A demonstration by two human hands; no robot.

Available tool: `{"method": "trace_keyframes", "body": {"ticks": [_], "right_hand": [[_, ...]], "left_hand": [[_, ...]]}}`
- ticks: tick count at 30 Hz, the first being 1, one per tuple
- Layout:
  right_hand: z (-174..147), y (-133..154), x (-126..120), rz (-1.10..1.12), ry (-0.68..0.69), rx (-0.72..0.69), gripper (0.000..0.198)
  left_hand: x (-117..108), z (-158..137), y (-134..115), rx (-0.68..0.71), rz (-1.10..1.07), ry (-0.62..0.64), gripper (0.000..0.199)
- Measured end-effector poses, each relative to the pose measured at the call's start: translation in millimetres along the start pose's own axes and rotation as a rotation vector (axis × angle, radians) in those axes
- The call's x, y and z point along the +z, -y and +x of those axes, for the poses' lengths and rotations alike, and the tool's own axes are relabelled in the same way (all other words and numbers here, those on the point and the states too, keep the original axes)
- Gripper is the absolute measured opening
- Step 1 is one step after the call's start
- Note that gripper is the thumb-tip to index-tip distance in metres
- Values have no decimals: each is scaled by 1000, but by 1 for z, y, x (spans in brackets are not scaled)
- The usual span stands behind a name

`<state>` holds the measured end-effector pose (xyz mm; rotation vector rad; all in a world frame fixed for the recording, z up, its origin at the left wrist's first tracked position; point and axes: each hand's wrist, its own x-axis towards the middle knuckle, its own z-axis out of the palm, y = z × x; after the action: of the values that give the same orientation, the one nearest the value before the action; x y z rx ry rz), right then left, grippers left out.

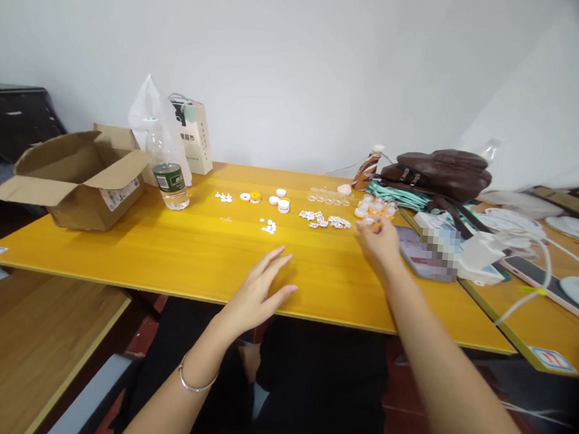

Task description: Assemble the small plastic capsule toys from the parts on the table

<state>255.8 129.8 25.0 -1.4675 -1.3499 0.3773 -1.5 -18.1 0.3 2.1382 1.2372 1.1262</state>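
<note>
My left hand [258,288] hovers over the table's front part, fingers apart and holding nothing. My right hand [379,245] has its fingers curled together at the near side of a cluster of clear and orange round pieces [376,206]. What its fingertips grip is too small to make out. Left of that hand lie white openwork pieces [323,219], with a double row of clear round caps [329,197] behind them. Farther left are white round discs [283,206], an orange round piece [255,197], small white dots [269,226] and small white parts [223,198].
An open cardboard box [82,183] and a water bottle [172,185] stand on the left of the yellow table [187,262]. At the right are a brown bag [440,173], a drink bottle [368,168], a phone [419,251], and a charger [483,249] with white cables.
</note>
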Motion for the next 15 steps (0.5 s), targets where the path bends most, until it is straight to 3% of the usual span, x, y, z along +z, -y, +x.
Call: {"method": "trace_keyframes", "body": {"ticks": [6, 15], "right_hand": [[60, -21, -5, -376, 23, 139, 21], [80, -29, -1, -523, 102, 84, 28]], "left_hand": [[-8, -4, 2, -37, 29, 108, 47], [-31, -6, 6, -37, 123, 175, 47]]}}
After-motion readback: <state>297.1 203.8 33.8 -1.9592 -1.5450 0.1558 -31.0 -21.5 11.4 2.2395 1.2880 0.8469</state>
